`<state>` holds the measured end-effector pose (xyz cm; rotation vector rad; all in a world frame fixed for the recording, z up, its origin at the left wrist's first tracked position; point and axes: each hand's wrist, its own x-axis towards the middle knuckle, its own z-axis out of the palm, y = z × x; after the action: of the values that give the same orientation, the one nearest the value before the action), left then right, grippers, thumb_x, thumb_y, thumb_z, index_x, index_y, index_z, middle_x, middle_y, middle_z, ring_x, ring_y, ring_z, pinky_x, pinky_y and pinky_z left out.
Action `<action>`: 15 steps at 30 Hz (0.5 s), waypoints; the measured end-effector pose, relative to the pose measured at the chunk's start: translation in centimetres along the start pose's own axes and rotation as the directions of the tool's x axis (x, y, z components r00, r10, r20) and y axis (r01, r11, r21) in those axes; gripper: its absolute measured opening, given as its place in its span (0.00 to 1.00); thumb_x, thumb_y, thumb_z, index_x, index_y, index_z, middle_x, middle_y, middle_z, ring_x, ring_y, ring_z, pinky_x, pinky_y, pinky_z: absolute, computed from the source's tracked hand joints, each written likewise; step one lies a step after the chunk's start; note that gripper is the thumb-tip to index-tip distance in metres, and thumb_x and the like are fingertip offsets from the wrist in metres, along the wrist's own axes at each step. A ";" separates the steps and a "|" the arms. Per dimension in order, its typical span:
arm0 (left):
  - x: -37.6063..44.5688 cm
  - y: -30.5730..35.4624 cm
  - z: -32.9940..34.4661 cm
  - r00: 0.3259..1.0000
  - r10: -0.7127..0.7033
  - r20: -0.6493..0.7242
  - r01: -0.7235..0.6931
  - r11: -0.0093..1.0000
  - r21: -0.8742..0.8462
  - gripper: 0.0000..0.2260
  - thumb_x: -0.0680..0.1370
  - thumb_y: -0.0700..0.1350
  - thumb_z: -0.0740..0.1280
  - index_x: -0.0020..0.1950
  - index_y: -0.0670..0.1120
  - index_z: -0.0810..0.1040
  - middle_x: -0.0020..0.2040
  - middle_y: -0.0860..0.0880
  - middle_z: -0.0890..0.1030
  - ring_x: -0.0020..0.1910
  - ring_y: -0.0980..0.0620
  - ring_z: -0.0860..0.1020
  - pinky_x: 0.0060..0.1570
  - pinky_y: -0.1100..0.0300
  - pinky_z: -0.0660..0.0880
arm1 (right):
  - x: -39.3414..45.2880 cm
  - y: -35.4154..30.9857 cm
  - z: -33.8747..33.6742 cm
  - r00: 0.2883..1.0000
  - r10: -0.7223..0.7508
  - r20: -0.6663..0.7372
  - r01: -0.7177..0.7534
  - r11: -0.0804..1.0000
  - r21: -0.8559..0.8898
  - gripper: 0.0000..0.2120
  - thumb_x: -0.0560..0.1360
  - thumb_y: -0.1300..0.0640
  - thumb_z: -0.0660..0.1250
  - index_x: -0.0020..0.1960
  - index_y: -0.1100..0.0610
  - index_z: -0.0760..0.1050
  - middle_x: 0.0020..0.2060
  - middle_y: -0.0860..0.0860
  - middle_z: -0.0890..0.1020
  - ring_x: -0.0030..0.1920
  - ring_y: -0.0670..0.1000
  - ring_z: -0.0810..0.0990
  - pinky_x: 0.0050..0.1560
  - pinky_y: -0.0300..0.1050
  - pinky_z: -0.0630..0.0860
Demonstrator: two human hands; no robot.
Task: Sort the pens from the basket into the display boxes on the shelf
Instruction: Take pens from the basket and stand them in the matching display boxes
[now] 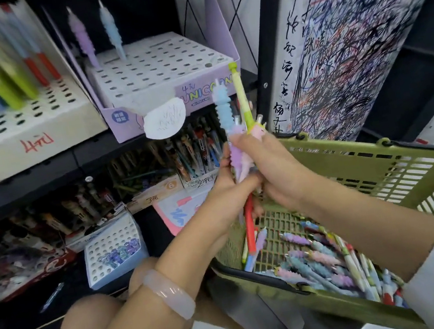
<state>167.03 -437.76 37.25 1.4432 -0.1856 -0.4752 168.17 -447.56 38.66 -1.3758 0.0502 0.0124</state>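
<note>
Both forearms reach forward and meet at the middle of the view, just above the near corner of the green basket (pixel 385 172). The left hand (pixel 227 182), wrist ringed by a pale bangle (pixel 168 291), curls its fingers round the lower part of a bundle of pens (pixel 238 143). The right hand (pixel 271 166) closes on the same bundle from the 3 o'clock side, fingers wrapped round the shafts. The bundle stands nearly upright: a blue ridged pen (pixel 222 105) and a green pen (pixel 241 93) stick out at 12 o'clock, and a red pen (pixel 250 222) hangs down at 6 o'clock toward the basket.

More loose pens (pixel 322 259) lie in the basket bottom, at 5 o'clock from the hands.

At 11 o'clock on the shelf sits a lilac display box (pixel 164 69) printed "UNICORN", with "4元" handwritten above the print; two ridged pens (pixel 96 31) stand in its back row. Farther toward 10 o'clock a cream box (pixel 30 133) carries red handwriting, seemingly also "4元". Lower boxes show price marks too blurred to read surely. At 1 o'clock a scribbled test board (pixel 346 34) bears handwritten characters.
</note>
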 end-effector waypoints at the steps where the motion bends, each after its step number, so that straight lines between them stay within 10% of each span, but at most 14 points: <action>1: -0.3 0.5 -0.6 0.999 0.048 -0.012 -0.047 0.998 0.043 0.05 0.79 0.42 0.61 0.52 0.51 0.68 0.27 0.53 0.75 0.19 0.55 0.71 0.21 0.65 0.67 | -0.1 -0.7 1.0 0.997 -0.070 0.015 0.071 0.993 -0.089 0.04 0.77 0.56 0.62 0.44 0.53 0.68 0.32 0.47 0.75 0.27 0.45 0.75 0.24 0.36 0.71; 9: -4.5 5.1 -6.6 0.931 0.292 -0.220 -0.239 0.942 0.236 0.08 0.78 0.38 0.59 0.39 0.45 0.70 0.21 0.54 0.71 0.19 0.56 0.66 0.21 0.68 0.62 | 0.0 -3.6 9.6 0.943 -0.298 0.147 0.315 0.942 -0.116 0.06 0.76 0.59 0.64 0.47 0.48 0.72 0.37 0.41 0.81 0.37 0.35 0.79 0.36 0.26 0.72; 11: -5.7 5.8 -8.7 0.917 0.318 -0.239 -0.240 0.922 0.304 0.08 0.77 0.40 0.60 0.38 0.45 0.71 0.23 0.54 0.73 0.20 0.55 0.67 0.22 0.67 0.64 | 0.1 -3.3 11.8 0.943 -0.282 0.177 0.301 0.949 -0.097 0.02 0.75 0.52 0.65 0.46 0.48 0.72 0.34 0.41 0.81 0.36 0.37 0.80 0.31 0.29 0.72; 15: -7.9 6.6 -13.0 0.893 0.342 -0.293 -0.229 0.905 0.359 0.13 0.78 0.46 0.62 0.33 0.47 0.71 0.25 0.51 0.74 0.21 0.55 0.67 0.23 0.66 0.65 | 0.6 -2.9 16.2 0.962 -0.141 0.235 0.159 0.985 -0.059 0.26 0.69 0.29 0.56 0.57 0.44 0.74 0.51 0.48 0.82 0.52 0.46 0.80 0.45 0.44 0.75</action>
<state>166.54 -422.32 43.28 1.7550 -0.1926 0.0683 169.31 -432.27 44.57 -1.4442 -0.2520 0.0470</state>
